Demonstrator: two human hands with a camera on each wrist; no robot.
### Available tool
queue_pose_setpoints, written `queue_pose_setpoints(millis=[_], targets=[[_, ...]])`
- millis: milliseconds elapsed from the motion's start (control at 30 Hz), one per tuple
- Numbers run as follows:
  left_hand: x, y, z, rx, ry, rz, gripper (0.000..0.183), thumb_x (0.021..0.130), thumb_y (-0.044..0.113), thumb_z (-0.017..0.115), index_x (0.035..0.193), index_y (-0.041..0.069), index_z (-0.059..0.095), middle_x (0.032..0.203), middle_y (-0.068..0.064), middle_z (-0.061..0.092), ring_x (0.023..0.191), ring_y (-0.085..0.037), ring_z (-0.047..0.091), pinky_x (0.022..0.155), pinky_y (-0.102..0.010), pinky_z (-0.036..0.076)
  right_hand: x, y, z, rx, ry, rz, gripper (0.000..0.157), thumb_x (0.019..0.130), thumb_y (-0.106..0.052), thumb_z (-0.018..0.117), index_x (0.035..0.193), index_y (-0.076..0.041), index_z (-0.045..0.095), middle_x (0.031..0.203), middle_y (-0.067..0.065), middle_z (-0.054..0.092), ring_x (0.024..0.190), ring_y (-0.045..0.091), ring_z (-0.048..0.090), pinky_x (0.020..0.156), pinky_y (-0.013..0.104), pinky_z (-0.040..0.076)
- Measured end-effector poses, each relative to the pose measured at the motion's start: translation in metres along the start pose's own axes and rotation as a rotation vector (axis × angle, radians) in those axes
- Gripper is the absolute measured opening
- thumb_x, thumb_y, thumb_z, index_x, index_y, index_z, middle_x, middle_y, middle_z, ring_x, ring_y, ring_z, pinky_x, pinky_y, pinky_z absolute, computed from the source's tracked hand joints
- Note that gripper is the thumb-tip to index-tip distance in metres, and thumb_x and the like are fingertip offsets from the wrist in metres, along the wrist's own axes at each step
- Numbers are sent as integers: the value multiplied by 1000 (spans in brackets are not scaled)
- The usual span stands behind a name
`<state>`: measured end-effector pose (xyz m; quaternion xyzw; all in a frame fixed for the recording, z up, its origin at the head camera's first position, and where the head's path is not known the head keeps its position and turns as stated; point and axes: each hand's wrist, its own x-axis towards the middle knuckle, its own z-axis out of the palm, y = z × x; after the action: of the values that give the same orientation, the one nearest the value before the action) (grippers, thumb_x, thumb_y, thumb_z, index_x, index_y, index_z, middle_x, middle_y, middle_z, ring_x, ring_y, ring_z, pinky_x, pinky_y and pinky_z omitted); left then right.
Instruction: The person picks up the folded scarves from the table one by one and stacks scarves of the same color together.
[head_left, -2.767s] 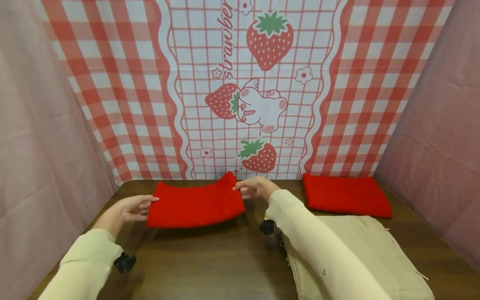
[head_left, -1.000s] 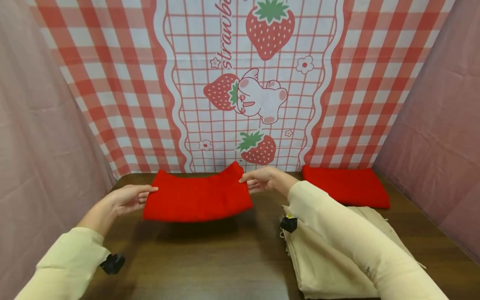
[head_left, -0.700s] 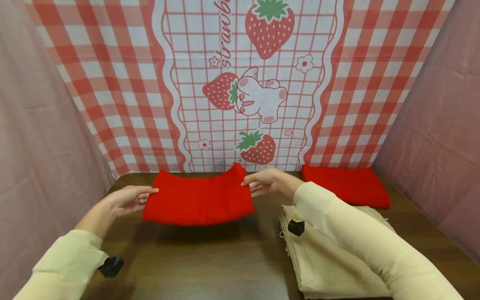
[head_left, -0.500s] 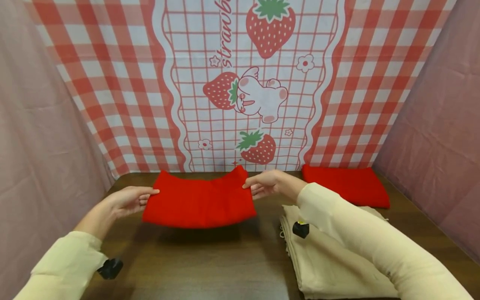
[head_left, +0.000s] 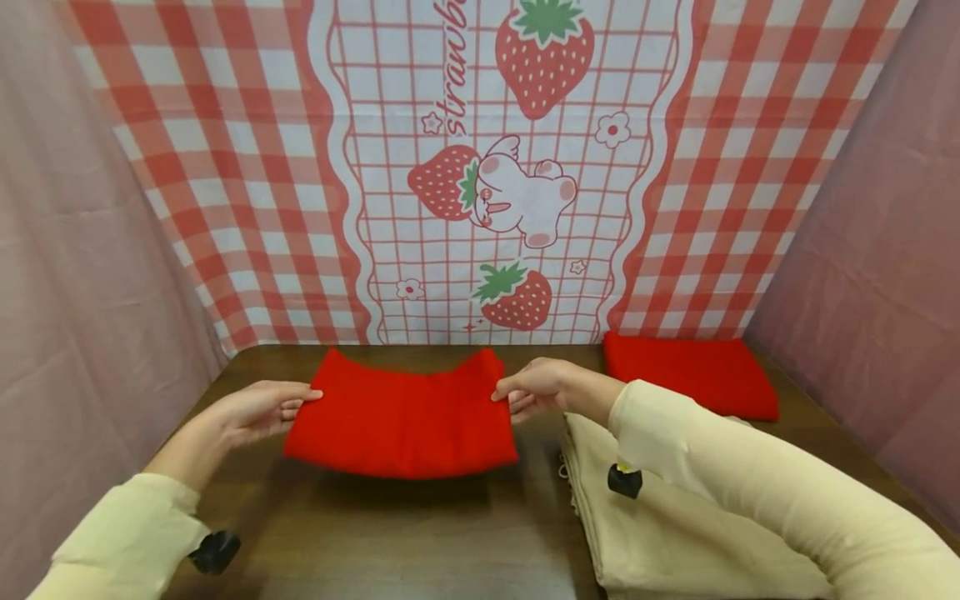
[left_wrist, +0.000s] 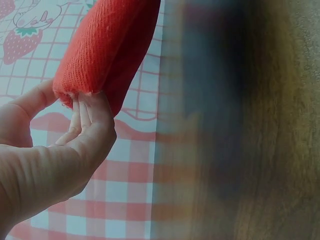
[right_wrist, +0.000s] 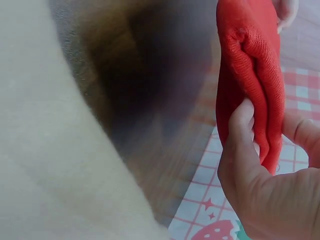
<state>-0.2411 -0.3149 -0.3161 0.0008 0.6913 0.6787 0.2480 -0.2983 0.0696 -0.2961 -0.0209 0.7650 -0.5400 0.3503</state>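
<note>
A folded red knit cloth (head_left: 401, 421) sags in the middle between my two hands, raised over the wooden table, with a shadow beneath it. Its left end is pinched by my left hand (head_left: 262, 408), thumb on top and fingers underneath. At the opposite end my right hand (head_left: 540, 387) grips the cloth in the same way. Seen in the right wrist view, the cloth (right_wrist: 257, 75) shows several thick layers at its folded edge, between thumb and fingers. The left wrist view shows my left hand (left_wrist: 65, 155) at the cloth's (left_wrist: 100, 50) narrow end.
A second folded red cloth (head_left: 690, 375) lies at the back right of the table (head_left: 390, 542). In front of it is a folded beige cloth (head_left: 652, 525), partly covered by my right forearm. A strawberry-print curtain (head_left: 487, 108) hangs behind, with pink curtains (head_left: 82, 208) at the sides.
Both hands keep hold of the red cloth. My right hand has shifted right, stretching the cloth wider, and over the last half second both hands and cloth have come lower and nearer.
</note>
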Motion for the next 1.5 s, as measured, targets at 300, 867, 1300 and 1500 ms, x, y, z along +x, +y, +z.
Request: queue_pose_setpoints(millis=[300,867,1300,1500], targets=[[-2,1,8,66,2,5,21,99,17,51,113,4,59,91,9,67,85,-5,65,80,-22,56,-11,2,-4,-30,-41,-12,21,92,-7,59,106,8,60,67,-2,61,52,4,41,97,45,49],[-10,-1,23,95,-27,-28,54,99,22,52,137,-10,31,94,9,67,86,-5,65,83,-24,57,-33,6,-1,-150,-31,-44,33,90,-7,59,115,15,60,73,2,67,61,5,61,91,45,53],[-15,-5,38,116,-31,-34,27,98,19,53,116,1,45,81,9,53,72,-3,50,76,-23,51,-38,11,2,-170,-9,-28,26,89,-6,62,107,12,64,69,2,67,59,7,62,88,44,54],[-16,-6,46,130,-22,-43,25,97,20,53,114,2,45,72,10,45,66,-2,42,71,-22,47,-43,14,3,-199,-2,-29,23,88,-8,64,103,10,66,70,2,68,60,8,63,85,42,56]])
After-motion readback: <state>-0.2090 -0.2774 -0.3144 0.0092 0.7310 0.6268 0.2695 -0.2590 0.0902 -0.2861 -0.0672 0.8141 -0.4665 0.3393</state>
